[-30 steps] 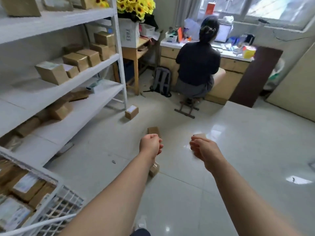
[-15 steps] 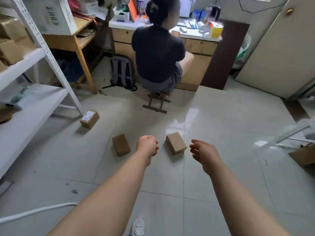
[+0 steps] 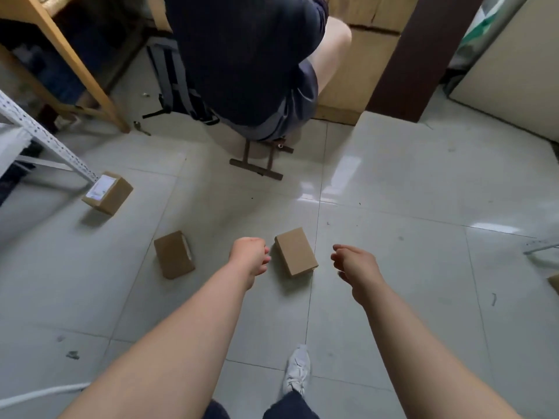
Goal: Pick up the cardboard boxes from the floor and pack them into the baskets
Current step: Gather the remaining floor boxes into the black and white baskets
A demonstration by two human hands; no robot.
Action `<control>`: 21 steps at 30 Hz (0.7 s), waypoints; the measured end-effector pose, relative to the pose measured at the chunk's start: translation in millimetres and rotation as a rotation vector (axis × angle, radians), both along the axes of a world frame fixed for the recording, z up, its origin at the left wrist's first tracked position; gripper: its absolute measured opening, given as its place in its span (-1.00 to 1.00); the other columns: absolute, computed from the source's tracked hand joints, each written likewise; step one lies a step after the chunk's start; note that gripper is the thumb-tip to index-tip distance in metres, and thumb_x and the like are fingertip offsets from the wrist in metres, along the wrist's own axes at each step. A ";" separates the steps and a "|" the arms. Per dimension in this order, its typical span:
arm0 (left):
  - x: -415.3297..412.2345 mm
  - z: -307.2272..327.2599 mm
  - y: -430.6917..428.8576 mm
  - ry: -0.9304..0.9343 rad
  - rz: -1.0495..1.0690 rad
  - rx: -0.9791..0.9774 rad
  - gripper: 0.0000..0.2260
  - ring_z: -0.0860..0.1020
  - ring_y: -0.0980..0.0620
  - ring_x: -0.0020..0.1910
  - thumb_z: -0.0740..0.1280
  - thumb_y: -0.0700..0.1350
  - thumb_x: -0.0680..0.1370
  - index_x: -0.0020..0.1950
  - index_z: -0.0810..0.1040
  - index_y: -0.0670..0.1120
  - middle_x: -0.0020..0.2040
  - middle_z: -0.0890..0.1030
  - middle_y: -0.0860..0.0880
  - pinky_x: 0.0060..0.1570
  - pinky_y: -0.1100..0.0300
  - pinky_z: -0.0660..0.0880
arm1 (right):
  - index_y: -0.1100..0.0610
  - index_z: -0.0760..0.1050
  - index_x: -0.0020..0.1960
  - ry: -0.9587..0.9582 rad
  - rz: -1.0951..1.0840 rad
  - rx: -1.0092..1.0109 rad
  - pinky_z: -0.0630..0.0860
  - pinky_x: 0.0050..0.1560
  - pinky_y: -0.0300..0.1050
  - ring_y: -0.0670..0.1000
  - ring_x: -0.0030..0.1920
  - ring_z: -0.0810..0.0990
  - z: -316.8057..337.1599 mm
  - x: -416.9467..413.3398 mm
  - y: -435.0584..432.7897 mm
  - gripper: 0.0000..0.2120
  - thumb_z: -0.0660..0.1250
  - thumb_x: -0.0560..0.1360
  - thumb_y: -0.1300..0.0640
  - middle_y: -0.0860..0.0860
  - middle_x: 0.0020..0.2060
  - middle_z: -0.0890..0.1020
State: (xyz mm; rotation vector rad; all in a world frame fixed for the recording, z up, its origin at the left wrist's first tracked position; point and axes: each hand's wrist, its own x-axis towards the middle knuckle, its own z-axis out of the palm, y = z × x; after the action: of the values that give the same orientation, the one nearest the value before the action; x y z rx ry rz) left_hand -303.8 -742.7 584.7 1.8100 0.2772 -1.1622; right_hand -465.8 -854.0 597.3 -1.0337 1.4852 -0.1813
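Three small cardboard boxes lay on the pale tiled floor (image 3: 393,267), seen from above past a person's two bare forearms; the plain box (image 3: 295,251) lay flat between the two hands, just beyond them and touched by neither; a second plain box (image 3: 174,254) lay apart from it on the left of the view; the labelled box (image 3: 107,192), with a white sticker on top, sat farther left, just beside the foot of a white metal shelf upright (image 3: 45,137). The left hand (image 3: 249,260) was curled into a fist, fingers pressed together and holding nothing, just left of the plain box; the right hand (image 3: 354,263) hovered to that box's right, its fingers loosely bent inward and likewise holding nothing. Beyond the boxes a seated person (image 3: 242,55) in dark clothes sat on a low stool (image 3: 260,164), back to the camera; a grey backpack (image 3: 174,80) leaned beside them on the left of the view, near a wooden table leg (image 3: 75,62); a dark brown board (image 3: 423,49) stood at the upper right. One white shoe (image 3: 298,373) showed near the bottom edge; a white cord (image 3: 39,394) crossed the lower left corner.
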 end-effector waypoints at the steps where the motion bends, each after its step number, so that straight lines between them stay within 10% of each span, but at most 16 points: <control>1: 2.1 -18.6 -15.9 0.002 0.000 0.013 -0.80 0.43 0.05 -0.38 0.11 -0.25 0.58 -0.19 0.42 -0.09 -0.26 0.46 -0.04 -0.37 0.24 0.37 | 0.12 0.58 0.17 0.012 0.017 0.008 0.42 0.32 0.07 0.08 0.11 0.54 -19.7 4.7 -16.5 -0.74 0.18 0.57 0.23 0.06 0.01 0.61; 10: 19.2 -242.3 -111.8 0.051 -0.064 0.175 -0.82 0.44 0.07 -0.34 0.15 -0.21 0.60 -0.19 0.44 -0.10 -0.24 0.49 -0.03 -0.27 0.22 0.43 | 0.20 0.53 0.28 0.083 0.098 0.037 0.40 -0.21 -0.24 -0.02 -0.07 0.50 -237.4 36.4 -109.3 -0.68 0.18 0.57 0.26 0.03 0.01 0.58; 21: 27.4 -479.2 -161.9 0.097 -0.087 0.217 -0.66 0.43 -0.06 0.09 0.17 -0.16 0.62 0.41 0.38 -0.08 0.23 0.46 -0.10 0.10 0.10 0.45 | 0.17 0.28 0.50 0.153 0.202 0.057 0.33 0.33 -0.15 0.03 0.37 0.41 -483.6 63.0 -149.9 -0.52 0.21 0.60 0.14 0.03 0.45 0.38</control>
State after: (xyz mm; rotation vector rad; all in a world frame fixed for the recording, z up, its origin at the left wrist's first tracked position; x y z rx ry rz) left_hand -276.4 -904.7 105.6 1.9730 0.3973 -1.3249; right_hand -402.8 -1003.9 113.7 -1.1636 1.5021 0.0851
